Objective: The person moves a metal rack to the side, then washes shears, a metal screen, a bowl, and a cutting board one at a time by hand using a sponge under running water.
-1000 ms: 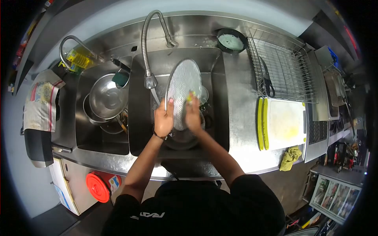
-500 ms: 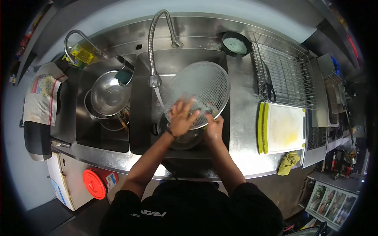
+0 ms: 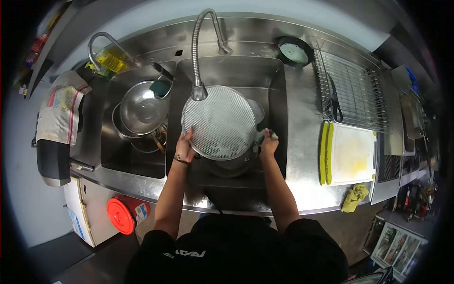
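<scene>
A round perforated metal strainer [image 3: 220, 124] lies nearly level under the faucet head [image 3: 199, 91] in the right sink basin. My left hand [image 3: 185, 147] grips its lower left rim, with a dark band round the wrist. Just right of the strainer, my right hand [image 3: 268, 142] is closed on something small and pale that I cannot make out, and the fingers seem apart from the rim. Partly hidden beneath the strainer is a bowl [image 3: 231, 168]. Another rounded metal piece [image 3: 256, 111] shows behind its right edge.
Metal bowls [image 3: 144, 108] and a green sponge [image 3: 160, 88] are in the left basin [image 3: 127, 165]. To the right are a wire dish rack [image 3: 354, 90], a cutting board [image 3: 352, 154], a yellow cloth [image 3: 354, 197] and a black pan [image 3: 294, 52]. A yellow bottle [image 3: 111, 62] stands behind the left basin.
The strainer has gone from tilted to nearly level and moved left under the faucet. My left hand has left its surface for the left rim; my right hand has come away from the rim.
</scene>
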`<state>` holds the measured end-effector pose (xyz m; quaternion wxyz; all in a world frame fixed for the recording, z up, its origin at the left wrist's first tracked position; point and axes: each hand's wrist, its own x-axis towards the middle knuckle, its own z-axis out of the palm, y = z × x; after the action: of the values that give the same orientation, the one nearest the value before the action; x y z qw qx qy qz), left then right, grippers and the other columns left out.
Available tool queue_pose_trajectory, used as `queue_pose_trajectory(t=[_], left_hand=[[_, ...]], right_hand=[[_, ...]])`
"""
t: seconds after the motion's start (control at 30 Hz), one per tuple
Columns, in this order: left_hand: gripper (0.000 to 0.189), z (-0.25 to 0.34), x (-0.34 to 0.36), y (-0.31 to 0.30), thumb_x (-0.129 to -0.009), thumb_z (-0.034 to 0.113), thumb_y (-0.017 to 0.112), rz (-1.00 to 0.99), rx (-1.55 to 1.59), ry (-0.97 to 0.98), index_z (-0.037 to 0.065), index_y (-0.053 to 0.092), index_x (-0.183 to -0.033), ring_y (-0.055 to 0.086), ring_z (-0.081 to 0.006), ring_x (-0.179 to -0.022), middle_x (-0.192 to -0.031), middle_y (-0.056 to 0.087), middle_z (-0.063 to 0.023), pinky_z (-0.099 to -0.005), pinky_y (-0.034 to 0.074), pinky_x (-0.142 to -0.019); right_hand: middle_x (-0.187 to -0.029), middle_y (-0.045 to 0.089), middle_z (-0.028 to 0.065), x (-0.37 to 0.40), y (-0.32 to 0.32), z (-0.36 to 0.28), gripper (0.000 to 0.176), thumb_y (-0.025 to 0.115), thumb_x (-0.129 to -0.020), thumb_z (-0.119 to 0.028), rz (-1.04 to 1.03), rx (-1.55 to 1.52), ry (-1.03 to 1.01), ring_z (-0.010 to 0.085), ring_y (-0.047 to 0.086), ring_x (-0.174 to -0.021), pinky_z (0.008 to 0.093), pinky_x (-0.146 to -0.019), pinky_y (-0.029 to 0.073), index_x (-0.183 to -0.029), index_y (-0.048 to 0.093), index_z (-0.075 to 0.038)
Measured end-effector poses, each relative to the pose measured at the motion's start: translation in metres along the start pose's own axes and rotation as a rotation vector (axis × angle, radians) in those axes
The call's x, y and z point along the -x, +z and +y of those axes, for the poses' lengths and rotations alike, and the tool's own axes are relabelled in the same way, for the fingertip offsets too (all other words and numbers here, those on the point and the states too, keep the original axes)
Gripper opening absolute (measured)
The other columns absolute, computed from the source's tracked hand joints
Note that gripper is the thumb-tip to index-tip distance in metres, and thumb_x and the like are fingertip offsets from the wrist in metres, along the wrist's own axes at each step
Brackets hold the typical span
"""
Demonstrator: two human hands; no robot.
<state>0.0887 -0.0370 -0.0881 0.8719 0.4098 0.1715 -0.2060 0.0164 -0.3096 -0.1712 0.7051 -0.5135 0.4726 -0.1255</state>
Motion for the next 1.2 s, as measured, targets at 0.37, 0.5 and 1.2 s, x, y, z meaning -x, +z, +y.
queue_pose_trajectory(t=[0.37, 0.5, 1.2], left_hand=[[0.025, -0.012, 0.039, 0.055, -0.092, 0.026, 0.049, 0.078, -0.541, 0.316, 0.002, 0.056, -0.095, 0.040, -0.0048, -0.066, -0.072, 0.048, 0.0042, -0.0217, 0.036, -0.060], [0.027, -0.024, 0.038, 0.072, -0.093, 0.024, 0.047, -0.013, -0.752, 0.622, -0.002, 0.055, -0.098, 0.048, -0.0074, -0.074, -0.081, 0.058, -0.0024, -0.0249, 0.041, -0.066], [0.023, 0.006, 0.052, 0.110, -0.091, 0.022, 0.048, -0.178, -1.137, 0.620, 0.001, 0.053, -0.100, 0.058, -0.0210, -0.059, -0.066, 0.056, -0.0163, -0.0305, 0.043, -0.055]], right_hand=[[-0.119, 0.043, 0.0247, 0.064, 0.076, -0.033, 0.046, 0.052, -0.083, -0.014, -0.386, 0.556, -1.318, 0.0388, 0.043, -0.109, 0.0428, -0.095, 0.034, -0.126, 0.040, -0.002], [-0.116, 0.043, 0.0223, 0.050, 0.081, -0.068, 0.047, 0.054, -0.079, -0.010, -0.232, 0.441, -0.903, 0.0401, 0.041, -0.110, 0.0464, -0.097, 0.031, -0.124, 0.042, -0.003], [-0.105, 0.047, 0.0158, 0.034, 0.108, -0.125, 0.027, 0.058, -0.074, -0.010, -0.303, 0.389, -1.310, 0.0332, 0.044, -0.101, 0.0436, -0.088, 0.035, -0.101, 0.055, -0.005]])
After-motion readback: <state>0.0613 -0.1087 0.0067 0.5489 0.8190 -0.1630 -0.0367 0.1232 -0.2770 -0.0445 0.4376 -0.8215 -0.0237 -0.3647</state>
